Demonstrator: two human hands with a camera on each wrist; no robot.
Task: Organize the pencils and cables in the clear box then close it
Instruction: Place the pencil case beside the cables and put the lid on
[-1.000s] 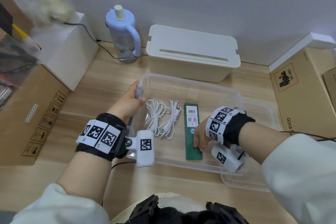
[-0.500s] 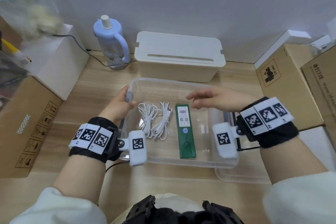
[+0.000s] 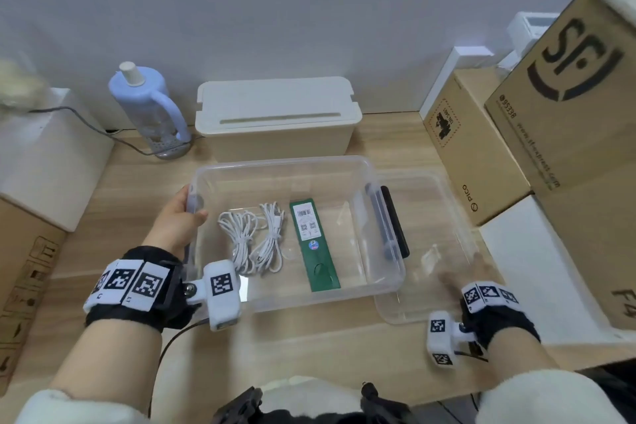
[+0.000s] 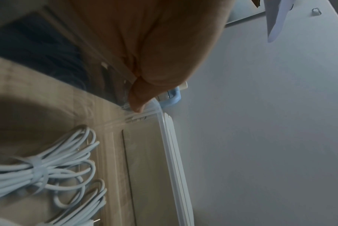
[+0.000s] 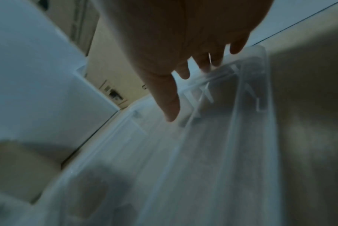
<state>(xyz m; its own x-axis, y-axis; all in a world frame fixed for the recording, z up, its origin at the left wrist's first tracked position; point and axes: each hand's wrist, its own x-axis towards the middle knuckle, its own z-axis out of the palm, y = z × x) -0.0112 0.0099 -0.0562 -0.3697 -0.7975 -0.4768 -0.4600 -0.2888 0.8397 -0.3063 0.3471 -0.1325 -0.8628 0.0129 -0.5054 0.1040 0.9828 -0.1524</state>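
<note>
The clear box (image 3: pixel 385 289) stands open mid-table. On its floor lie two coiled white cables (image 3: pixel 253 237) (image 4: pixel 40 169) and, to their right, a flat green pencil pack (image 3: pixel 315 246). My left hand (image 3: pixel 179 217) grips the box's left rim, thumb (image 4: pixel 136 97) hooked over the edge. The clear lid (image 3: pixel 420 313) (image 5: pixel 212 145) lies flat on the table to the right of the box. My right hand (image 3: pixel 468 274) (image 5: pixel 183 76) is above the lid's near right part with fingers spread and straight, holding nothing; it is blurred.
A cream lidded box (image 3: pixel 275 117) and a lilac bottle (image 3: pixel 148 110) stand behind the clear box. Cardboard cartons (image 3: pixel 537 134) and a white box (image 3: pixel 547 272) crowd the right side. A white box (image 3: pixel 44 155) and a carton (image 3: pixel 24 262) line the left.
My right hand let go of the green pack, rose out of the box and swung right and down to the lid. My left hand stayed on the rim.
</note>
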